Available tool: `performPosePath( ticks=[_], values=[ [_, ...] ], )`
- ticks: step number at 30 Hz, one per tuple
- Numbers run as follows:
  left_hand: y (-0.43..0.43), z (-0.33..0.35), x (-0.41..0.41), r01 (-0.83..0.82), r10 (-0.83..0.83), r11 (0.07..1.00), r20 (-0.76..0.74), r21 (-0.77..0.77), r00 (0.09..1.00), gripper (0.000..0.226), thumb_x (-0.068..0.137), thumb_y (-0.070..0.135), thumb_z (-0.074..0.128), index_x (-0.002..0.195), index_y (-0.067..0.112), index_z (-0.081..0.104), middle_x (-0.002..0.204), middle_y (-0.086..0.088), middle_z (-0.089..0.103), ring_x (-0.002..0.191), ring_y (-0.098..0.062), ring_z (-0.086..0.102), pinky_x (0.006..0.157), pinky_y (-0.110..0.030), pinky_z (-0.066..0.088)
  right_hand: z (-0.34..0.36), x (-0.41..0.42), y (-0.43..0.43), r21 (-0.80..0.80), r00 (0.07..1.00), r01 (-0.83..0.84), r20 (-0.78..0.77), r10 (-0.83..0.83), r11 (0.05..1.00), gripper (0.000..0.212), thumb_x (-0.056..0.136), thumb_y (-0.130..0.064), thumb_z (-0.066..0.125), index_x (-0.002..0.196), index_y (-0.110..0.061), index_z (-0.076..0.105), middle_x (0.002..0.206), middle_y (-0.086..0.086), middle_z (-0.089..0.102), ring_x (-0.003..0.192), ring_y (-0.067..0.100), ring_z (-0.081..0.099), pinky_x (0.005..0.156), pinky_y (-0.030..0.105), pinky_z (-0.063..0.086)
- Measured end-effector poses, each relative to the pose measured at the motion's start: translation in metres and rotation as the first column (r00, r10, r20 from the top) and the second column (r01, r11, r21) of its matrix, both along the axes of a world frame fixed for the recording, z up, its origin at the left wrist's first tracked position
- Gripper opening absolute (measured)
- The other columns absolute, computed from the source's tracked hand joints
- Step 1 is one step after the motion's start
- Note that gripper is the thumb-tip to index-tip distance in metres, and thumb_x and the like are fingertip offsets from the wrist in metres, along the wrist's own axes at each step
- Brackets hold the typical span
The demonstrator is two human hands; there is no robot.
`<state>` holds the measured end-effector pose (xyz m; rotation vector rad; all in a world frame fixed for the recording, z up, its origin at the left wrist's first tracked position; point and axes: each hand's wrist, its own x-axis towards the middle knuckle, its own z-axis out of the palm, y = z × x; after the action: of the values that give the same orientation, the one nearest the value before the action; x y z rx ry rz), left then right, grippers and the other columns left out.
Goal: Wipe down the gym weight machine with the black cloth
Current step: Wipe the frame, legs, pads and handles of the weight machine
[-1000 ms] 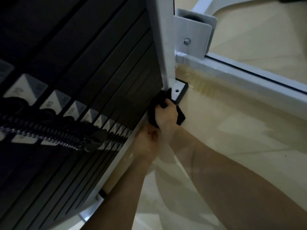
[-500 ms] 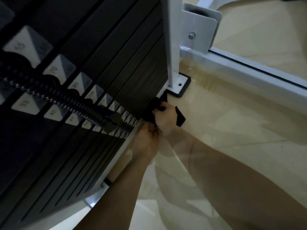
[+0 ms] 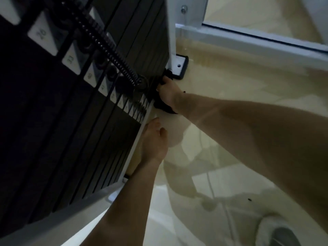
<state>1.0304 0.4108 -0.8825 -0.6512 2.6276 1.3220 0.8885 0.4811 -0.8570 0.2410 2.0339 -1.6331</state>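
The step in hand looks like the wiping of the machine's base: the right hand (image 3: 167, 92) presses the black cloth (image 3: 162, 105) against the foot of the weight stack (image 3: 138, 55), at about 12 o'clock from the left hand (image 3: 154, 141), its fingers closed around the bunched cloth. The left hand rests with fingers loosely spread and empty on the white base rail (image 3: 136, 139), apparently as a brace. Next, I judge, the cloth must run along that rail towards 7 o'clock, which calls for steady pressure and for the left hand to clear the way. The white upright (image 3: 171, 38) and its black-edged foot plate (image 3: 181, 66) stand just beyond the cloth. The floor (image 3: 230, 86) is glossy beige tile in dim light.
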Motion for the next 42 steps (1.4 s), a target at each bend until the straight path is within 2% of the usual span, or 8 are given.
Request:
performPosePath(
  ticks=[3, 9, 15, 22, 26, 32, 39, 42],
  values=[
    [-0.001, 0.01, 0.014, 0.052, -0.053, 0.999, 0.028, 0.014, 0.998, 0.038, 0.099, 0.01, 0.054, 0.137, 0.011, 0.055, 0.138, -0.004, 0.056, 0.124, -0.019, 0.056, 0.104, -0.032, 0.046, -0.016, 0.014, -0.012, -0.087, 0.994, 0.109, -0.004, -0.11, 0.99, 0.054, 0.108, -0.03, 0.039, 0.159, -0.027, 0.022, 0.146, 0.004, 0.05, 0.122, 0.025, 0.056, 0.1, 0.029, 0.048],
    [-0.023, 0.014, 0.04, 0.077, -0.069, 0.995, 0.124, -0.064, 0.99, 0.013, 0.1, 0.013, 0.049, 0.104, 0.019, 0.06, 0.095, 0.008, 0.061, 0.081, 0.002, 0.06, 0.066, -0.01, 0.041, -0.047, 0.078, -0.054, -0.233, 0.975, 0.224, 0.042, -0.22, 0.946, 0.056, 0.11, -0.031, 0.031, 0.16, -0.022, 0.009, 0.166, 0.002, 0.016, 0.152, 0.019, 0.02, 0.123, 0.032, 0.02],
    [-0.047, 0.019, 0.087, 0.16, -0.147, 0.984, 0.149, -0.08, 0.978, 0.024, 0.097, 0.01, 0.052, 0.118, 0.016, 0.062, 0.108, 0.004, 0.063, 0.1, -0.014, 0.06, 0.081, -0.018, 0.046, -0.046, 0.072, -0.06, -0.348, 0.967, 0.252, 0.068, -0.244, 0.903, 0.077, 0.1, -0.047, 0.047, 0.159, -0.031, 0.001, 0.166, -0.001, 0.018, 0.151, 0.02, 0.024, 0.124, 0.041, 0.024],
    [-0.064, 0.019, 0.11, 0.229, -0.21, 0.964, 0.141, -0.132, 0.967, 0.023, 0.097, 0.007, 0.055, 0.119, 0.004, 0.061, 0.111, -0.004, 0.064, 0.1, -0.019, 0.06, 0.085, -0.017, 0.045, -0.058, 0.149, -0.065, -0.227, 0.988, 0.155, 0.049, -0.148, 0.961, 0.057, 0.108, -0.035, 0.036, 0.159, -0.033, 0.012, 0.158, 0.011, 0.037, 0.142, 0.028, 0.04, 0.113, 0.025, 0.029],
    [-0.08, 0.019, 0.135, 0.271, -0.228, 0.943, 0.222, -0.193, 0.948, 0.021, 0.091, 0.023, 0.05, 0.104, 0.011, 0.061, 0.092, -0.005, 0.068, 0.085, -0.025, 0.065, 0.08, -0.044, 0.055, -0.063, 0.22, -0.078, -0.302, 0.99, 0.125, 0.099, -0.099, 0.945, 0.056, 0.106, -0.035, 0.042, 0.157, -0.035, 0.019, 0.156, 0.008, 0.041, 0.142, 0.022, 0.039, 0.121, 0.034, 0.028],
    [-0.085, 0.045, 0.168, 0.434, -0.361, 0.865, 0.289, -0.25, 0.887, 0.029, 0.096, 0.028, 0.043, 0.105, 0.018, 0.069, 0.1, -0.003, 0.071, 0.094, -0.028, 0.066, 0.089, -0.04, 0.053, -0.046, 0.182, -0.081, -0.392, 0.971, 0.238, 0.101, -0.215, 0.889, 0.075, 0.096, -0.045, 0.047, 0.159, -0.016, 0.017, 0.165, 0.004, 0.02, 0.151, 0.016, 0.017, 0.126, 0.039, 0.014],
    [-0.081, 0.057, 0.177, 0.56, -0.412, 0.801, 0.485, -0.21, 0.771, 0.024, 0.092, 0.014, 0.052, 0.094, 0.014, 0.075, 0.11, -0.005, 0.068, 0.103, -0.025, 0.063, 0.094, -0.035, 0.049, -0.046, 0.271, -0.088, -0.316, 0.978, 0.095, 0.205, -0.03, 0.944, 0.061, 0.102, -0.014, 0.054, 0.156, -0.023, 0.029, 0.147, 0.011, 0.051, 0.134, 0.026, 0.05, 0.117, 0.038, 0.034],
    [-0.086, 0.061, 0.196, 0.625, -0.478, 0.773, 0.549, -0.107, 0.685, 0.031, 0.087, 0.002, 0.047, 0.093, 0.011, 0.076, 0.109, -0.002, 0.07, 0.104, -0.021, 0.063, 0.09, -0.02, 0.044, -0.057, 0.292, -0.089, -0.354, 0.968, 0.06, 0.247, 0.031, 0.933, 0.056, 0.102, -0.01, 0.051, 0.154, -0.02, 0.034, 0.149, 0.005, 0.048, 0.131, 0.013, 0.047, 0.116, 0.028, 0.032]
  ],
)
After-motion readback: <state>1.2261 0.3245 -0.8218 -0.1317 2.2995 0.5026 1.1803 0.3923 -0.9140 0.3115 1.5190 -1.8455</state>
